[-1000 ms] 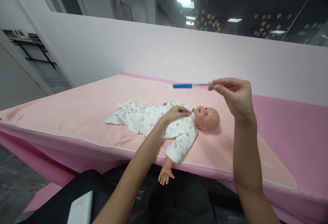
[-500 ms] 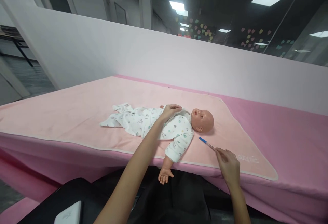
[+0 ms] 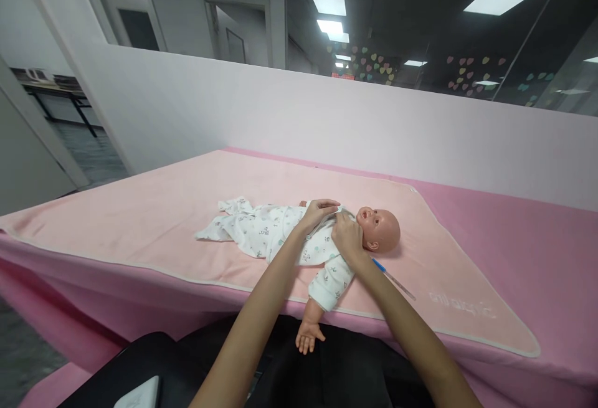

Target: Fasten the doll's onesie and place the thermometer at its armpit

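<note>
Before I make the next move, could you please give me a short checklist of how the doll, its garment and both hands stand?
1. Doll lying face up on the blanket: ok.
2. Left hand at the front of the garment, near the chest: ok.
3. Right hand beside it, by the doll's neck: ok.
4. Fabric gripped between the fingers: cannot tell; the hands hide it.
5. Blue-ended stick out of both hands: ok; it lies on the blanket.
6. Doll's near hand resting on the blanket: not ok; it hangs over the edge.
</note>
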Demonstrator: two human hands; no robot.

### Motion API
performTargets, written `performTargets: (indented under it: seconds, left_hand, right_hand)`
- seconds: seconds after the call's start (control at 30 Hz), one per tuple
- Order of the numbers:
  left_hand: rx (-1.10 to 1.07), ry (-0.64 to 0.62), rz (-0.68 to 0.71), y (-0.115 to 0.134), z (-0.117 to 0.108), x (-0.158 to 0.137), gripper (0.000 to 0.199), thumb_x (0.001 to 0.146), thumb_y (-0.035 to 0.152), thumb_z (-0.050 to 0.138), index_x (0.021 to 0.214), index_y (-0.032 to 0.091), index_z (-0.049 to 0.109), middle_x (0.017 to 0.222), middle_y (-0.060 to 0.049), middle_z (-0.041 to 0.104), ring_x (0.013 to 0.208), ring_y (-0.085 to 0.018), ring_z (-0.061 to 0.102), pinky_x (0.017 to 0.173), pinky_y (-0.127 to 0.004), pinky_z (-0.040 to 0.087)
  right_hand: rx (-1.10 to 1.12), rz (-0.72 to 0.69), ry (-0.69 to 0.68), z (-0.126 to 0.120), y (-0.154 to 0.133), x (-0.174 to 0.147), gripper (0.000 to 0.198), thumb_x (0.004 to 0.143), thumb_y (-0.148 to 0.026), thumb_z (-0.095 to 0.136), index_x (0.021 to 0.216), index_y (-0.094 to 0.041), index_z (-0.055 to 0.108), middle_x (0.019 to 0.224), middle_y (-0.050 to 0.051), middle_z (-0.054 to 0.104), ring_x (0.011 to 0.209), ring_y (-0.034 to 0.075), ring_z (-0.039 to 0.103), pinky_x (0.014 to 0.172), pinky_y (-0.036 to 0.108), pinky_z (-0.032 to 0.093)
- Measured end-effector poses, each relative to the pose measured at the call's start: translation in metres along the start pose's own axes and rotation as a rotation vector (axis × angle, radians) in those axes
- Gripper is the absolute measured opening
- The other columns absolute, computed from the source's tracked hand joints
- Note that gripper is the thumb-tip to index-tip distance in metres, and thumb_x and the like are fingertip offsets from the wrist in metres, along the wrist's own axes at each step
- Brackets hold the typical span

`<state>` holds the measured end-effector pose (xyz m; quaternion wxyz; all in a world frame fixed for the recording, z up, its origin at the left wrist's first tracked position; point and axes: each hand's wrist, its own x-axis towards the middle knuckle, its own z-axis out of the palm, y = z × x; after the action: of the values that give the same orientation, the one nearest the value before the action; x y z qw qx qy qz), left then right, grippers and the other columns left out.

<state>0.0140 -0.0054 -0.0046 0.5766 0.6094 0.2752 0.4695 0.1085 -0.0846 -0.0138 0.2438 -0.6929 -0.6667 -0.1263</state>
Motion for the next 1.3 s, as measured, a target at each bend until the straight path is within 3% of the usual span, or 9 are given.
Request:
performTargets:
  seconds: [0.2, 0.4, 0.7, 0.97, 1.2, 1.3]
  left_hand:
    - [0.062, -0.02, 0.04, -0.002, -0.001, 0.002, 0.018, 0.058, 0.021, 0.067, 0.073, 0.012, 0.069, 0.073, -0.004, 0.067, 0.072, -0.014, 0.059, 0.072, -0.026, 0.044]
    - [0.193, -0.226, 0.055, -0.003, 0.0, -0.002, 0.017, 0.058, 0.019, 0.065, 0.072, 0.011, 0.071, 0.07, -0.004, 0.068, 0.07, -0.015, 0.06, 0.069, -0.025, 0.045]
    - [0.144, -0.188, -0.026, -0.001, -0.003, -0.001, 0.018, 0.059, 0.019, 0.065, 0.074, 0.011, 0.07, 0.068, -0.004, 0.067, 0.067, -0.013, 0.058, 0.065, -0.024, 0.044]
    - [0.135, -0.184, -0.014, 0.0, -0.001, -0.002, 0.021, 0.061, 0.025, 0.068, 0.076, 0.011, 0.068, 0.075, -0.005, 0.068, 0.074, -0.015, 0.06, 0.071, -0.026, 0.045]
    - [0.265, -0.378, -0.027, 0.003, -0.013, -0.003, 0.035, 0.062, 0.032, 0.071, 0.091, 0.013, 0.068, 0.089, -0.008, 0.069, 0.086, -0.019, 0.06, 0.08, -0.03, 0.045]
    - [0.314, -0.348, -0.027, 0.0, -0.016, -0.001, 0.034, 0.062, 0.033, 0.071, 0.089, 0.012, 0.069, 0.088, -0.008, 0.069, 0.084, -0.019, 0.061, 0.078, -0.029, 0.045]
  right_hand:
    - [0.29, -0.084, 0.379, 0.024, 0.01, -0.008, 0.03, 0.076, -0.007, 0.036, 0.095, -0.016, 0.057, 0.089, 0.007, 0.061, 0.08, 0.017, 0.056, 0.064, 0.025, 0.043]
    - [0.486, -0.144, 0.628, 0.03, 0.014, -0.009, 0.024, 0.083, -0.011, 0.036, 0.094, -0.017, 0.056, 0.081, 0.005, 0.061, 0.08, 0.016, 0.052, 0.076, 0.03, 0.045]
    - [0.58, -0.138, 0.6, 0.032, 0.014, -0.008, 0.022, 0.085, -0.014, 0.036, 0.1, -0.017, 0.053, 0.09, 0.006, 0.059, 0.086, 0.016, 0.053, 0.079, 0.032, 0.047]
    - [0.593, -0.09, 0.592, 0.033, 0.013, -0.009, 0.022, 0.086, -0.017, 0.038, 0.103, -0.017, 0.052, 0.092, 0.007, 0.059, 0.087, 0.016, 0.054, 0.08, 0.033, 0.047]
    - [0.626, -0.058, 0.569, 0.034, 0.013, -0.009, 0.025, 0.088, -0.018, 0.033, 0.105, -0.017, 0.051, 0.096, 0.008, 0.057, 0.092, 0.017, 0.053, 0.083, 0.033, 0.046]
    - [0.651, -0.055, 0.58, 0.033, 0.013, -0.01, 0.024, 0.087, -0.016, 0.033, 0.104, -0.017, 0.05, 0.095, 0.008, 0.056, 0.091, 0.016, 0.052, 0.082, 0.033, 0.046]
